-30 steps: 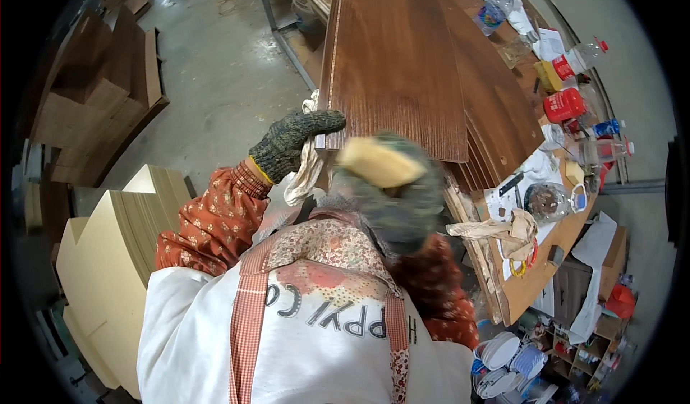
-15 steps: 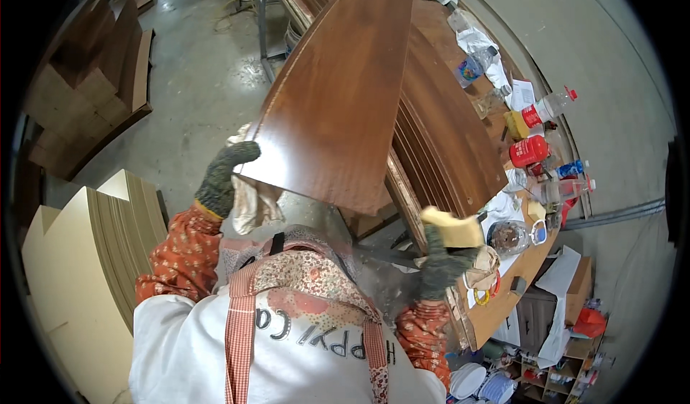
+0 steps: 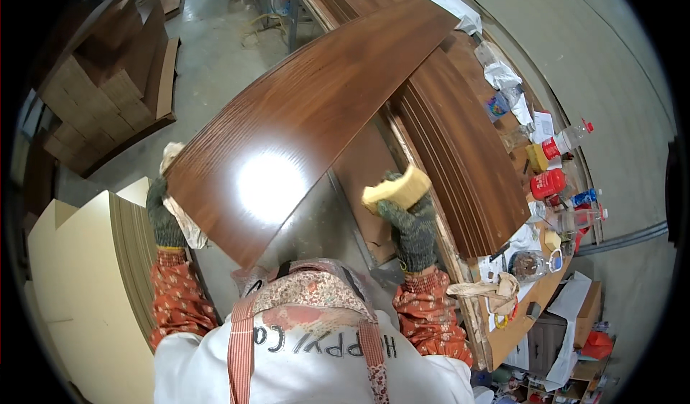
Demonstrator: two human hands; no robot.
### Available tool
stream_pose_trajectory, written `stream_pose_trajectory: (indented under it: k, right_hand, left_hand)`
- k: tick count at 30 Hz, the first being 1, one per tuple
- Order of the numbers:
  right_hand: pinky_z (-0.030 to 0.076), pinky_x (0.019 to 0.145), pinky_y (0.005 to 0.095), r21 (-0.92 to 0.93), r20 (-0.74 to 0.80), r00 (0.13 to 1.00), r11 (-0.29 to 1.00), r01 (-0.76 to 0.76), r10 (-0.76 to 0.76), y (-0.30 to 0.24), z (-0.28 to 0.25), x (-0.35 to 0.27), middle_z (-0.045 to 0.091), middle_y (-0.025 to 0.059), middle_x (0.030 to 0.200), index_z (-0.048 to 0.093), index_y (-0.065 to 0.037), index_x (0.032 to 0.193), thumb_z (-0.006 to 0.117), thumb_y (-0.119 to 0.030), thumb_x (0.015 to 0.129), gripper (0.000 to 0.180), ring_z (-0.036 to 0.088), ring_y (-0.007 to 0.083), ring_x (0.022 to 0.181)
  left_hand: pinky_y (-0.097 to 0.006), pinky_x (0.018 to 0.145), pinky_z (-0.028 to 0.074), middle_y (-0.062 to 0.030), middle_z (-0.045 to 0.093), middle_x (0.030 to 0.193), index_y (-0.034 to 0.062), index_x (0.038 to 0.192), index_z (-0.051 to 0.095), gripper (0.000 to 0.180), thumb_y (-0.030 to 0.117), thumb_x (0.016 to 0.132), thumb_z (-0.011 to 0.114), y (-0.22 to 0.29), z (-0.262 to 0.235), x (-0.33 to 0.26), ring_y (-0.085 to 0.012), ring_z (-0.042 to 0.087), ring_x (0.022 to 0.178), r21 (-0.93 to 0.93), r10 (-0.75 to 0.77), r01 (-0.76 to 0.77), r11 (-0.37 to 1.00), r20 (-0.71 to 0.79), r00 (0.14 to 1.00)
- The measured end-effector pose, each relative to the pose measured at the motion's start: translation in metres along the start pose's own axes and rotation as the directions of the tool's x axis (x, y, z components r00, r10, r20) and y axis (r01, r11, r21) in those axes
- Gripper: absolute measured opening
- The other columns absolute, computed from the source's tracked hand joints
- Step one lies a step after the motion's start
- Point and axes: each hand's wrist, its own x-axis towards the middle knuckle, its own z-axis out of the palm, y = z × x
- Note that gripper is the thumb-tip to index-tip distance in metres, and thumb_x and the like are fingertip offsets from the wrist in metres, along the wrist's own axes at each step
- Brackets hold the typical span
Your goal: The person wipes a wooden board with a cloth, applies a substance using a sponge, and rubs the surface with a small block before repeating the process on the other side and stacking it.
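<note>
Both hands (image 3: 164,213) (gloved) apparently lift brown panel (image 3: 302,116).

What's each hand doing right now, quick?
Left hand: closed on the edge of the brown board, with a rag under it.
Right hand: closed on a yellow sponge.

Single head-worn fisheye view, staring steeply down over the wearer's chest, close on the lifted brown panel (image 3: 316,116), rim edges probably bent.
</note>
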Motion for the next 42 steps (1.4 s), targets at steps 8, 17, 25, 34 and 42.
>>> stream_pose_trajectory:
  k: [8,17,25,34,42]
  right_hand:
    - [0.052,0.082,0.0376,0.459,0.192,0.98,0.878,-0.131,0.045,0.039,0.051,0.091,0.056,0.0073,0.107,0.046,-0.007,0.121,0.066,-0.01,0.081,0.044,0.057,0.023,0.1]
    - [0.051,0.082,0.0399,0.657,0.159,0.986,0.741,-0.142,0.048,0.056,0.092,0.249,0.059,0.0084,0.104,0.051,-0.007,0.112,0.067,-0.01,0.08,0.036,0.058,0.025,0.096]
    - [0.047,0.087,0.0337,0.578,0.225,0.974,0.809,-0.107,-0.032,0.069,0.108,0.291,0.056,0.0075,0.107,0.049,-0.003,0.116,0.069,-0.014,0.079,0.043,0.055,0.021,0.101]
    - [0.05,0.077,0.0265,0.387,0.193,0.961,0.885,-0.259,0.197,0.076,0.133,0.322,0.062,0.0051,0.098,0.052,-0.002,0.116,0.073,-0.013,0.076,0.047,0.059,0.0116,0.092]
    - [0.051,0.08,0.0262,0.284,0.164,0.957,0.918,-0.277,0.238,0.09,0.165,0.369,0.063,0.0057,0.099,0.056,-0.002,0.108,0.074,-0.007,0.074,0.039,0.061,0.0143,0.091]
  left_hand:
    - [-0.039,0.098,0.04,-0.0131,0.051,0.123,0.0031,0.124,0.046,0.048,0.034,0.089,0.05,0.017,-0.067,0.036,-0.0267,0.051,0.109,-0.139,0.211,-0.215,0.967,-0.044,0.976]
    - [-0.034,0.092,0.043,-0.012,0.058,0.109,0.0002,0.119,0.048,0.04,0.031,0.092,0.046,0.057,-0.07,0.082,-0.0205,0.054,0.1,-0.112,0.218,-0.208,0.972,0.081,0.973]
    - [-0.031,0.088,0.045,-0.0085,0.06,0.101,0.0011,0.111,0.055,0.03,0.021,0.089,0.054,0.103,-0.085,0.153,-0.0169,0.057,0.091,0.367,0.137,-0.074,0.927,-0.149,0.979]
    - [-0.028,0.087,0.044,-0.0034,0.06,0.094,0.0023,0.104,0.06,0.026,0.006,0.079,0.063,0.181,-0.136,0.294,-0.0137,0.055,0.091,0.574,0.1,0.096,0.813,-0.3,0.949]
    - [-0.028,0.11,0.019,-0.0056,0.033,0.144,-0.0001,0.138,0.031,0.055,0.015,0.09,0.053,0.125,-0.195,0.485,-0.0141,0.029,0.131,0.695,0.069,-0.05,0.717,0.001,0.998]
